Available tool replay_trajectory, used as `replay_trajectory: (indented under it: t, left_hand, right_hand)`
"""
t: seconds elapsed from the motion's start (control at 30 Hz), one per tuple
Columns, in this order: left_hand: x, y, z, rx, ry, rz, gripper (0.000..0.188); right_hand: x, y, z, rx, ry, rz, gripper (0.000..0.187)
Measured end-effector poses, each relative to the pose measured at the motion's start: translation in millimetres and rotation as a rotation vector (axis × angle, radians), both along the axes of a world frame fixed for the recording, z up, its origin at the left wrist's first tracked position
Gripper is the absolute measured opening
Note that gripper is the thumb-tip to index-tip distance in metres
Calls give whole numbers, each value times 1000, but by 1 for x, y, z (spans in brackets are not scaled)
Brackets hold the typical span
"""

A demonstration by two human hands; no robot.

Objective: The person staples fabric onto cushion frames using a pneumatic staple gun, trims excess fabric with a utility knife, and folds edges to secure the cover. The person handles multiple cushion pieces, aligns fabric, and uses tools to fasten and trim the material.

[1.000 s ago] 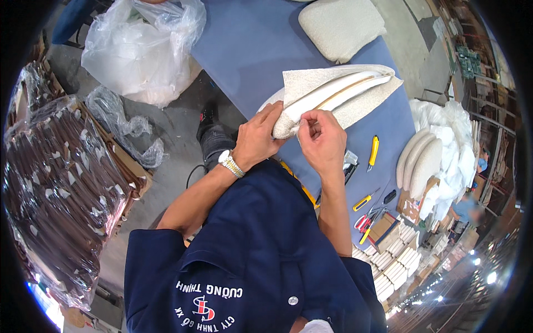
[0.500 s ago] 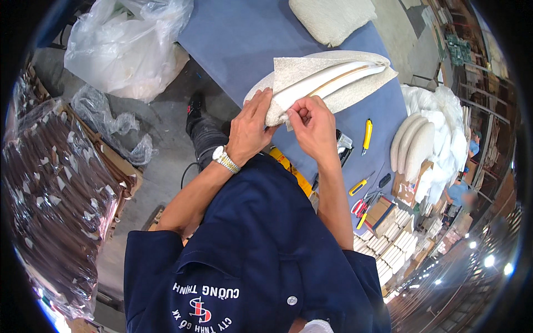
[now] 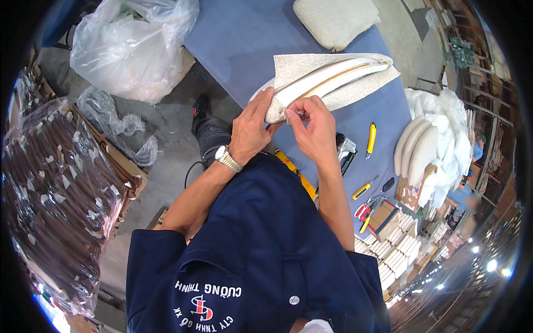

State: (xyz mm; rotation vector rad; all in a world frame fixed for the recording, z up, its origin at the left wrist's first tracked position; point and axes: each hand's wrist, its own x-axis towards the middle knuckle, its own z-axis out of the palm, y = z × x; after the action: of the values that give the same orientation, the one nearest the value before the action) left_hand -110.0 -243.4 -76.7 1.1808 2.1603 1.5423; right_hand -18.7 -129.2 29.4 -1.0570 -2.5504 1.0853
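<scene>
A long curved padded piece (image 3: pixel 325 79) lies on the blue-covered table, with white padding and a thin wooden strip showing along its length. Beige textured fabric (image 3: pixel 288 65) spreads out from both sides of it. My left hand (image 3: pixel 251 129) wraps round its near left end, thumb below and fingers on top. Beside it, my right hand (image 3: pixel 314 126) is closed in a pinch at the fabric's edge near that same end. The fingertips cover exactly what is pinched.
On the blue table (image 3: pixel 233 44) lie a beige cushion (image 3: pixel 336 21), a yellow utility knife (image 3: pixel 371 140), a yellow-handled screwdriver (image 3: pixel 362 191), red-handled pliers (image 3: pixel 363 210) and a staple gun (image 3: pixel 345 150). Curved beige pads (image 3: pixel 417 150) stand at right. Plastic-wrapped brown parts (image 3: pixel 61 188) are stacked at left.
Both hands keep their places at the near end of the padded piece. The whole view has shifted slightly, and the fabric's upper flap looks a little flatter.
</scene>
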Motion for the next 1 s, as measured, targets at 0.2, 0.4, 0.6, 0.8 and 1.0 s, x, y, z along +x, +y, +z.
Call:
replay_trajectory:
  t: [0.2,0.4,0.6,0.8,1.0]
  left_hand:
    - [-3,2,0,134,23,28,74]
    - [-5,-5,-4,137,53,28,73]
    - [-6,-11,0,146,-119,39,68]
    - [-11,-7,3,114,-99,48,59]
    - [-15,-2,8,127,-72,59,56]
  right_hand:
    - [10,6,-28,-152,309,-44,10]
    - [-7,-7,-13,26,66,1,13]
    - [-12,-8,-19,5,112,47,11]
    - [-13,-4,-28,-13,234,90,4]
    - [-6,4,-41,-117,339,-20,11]
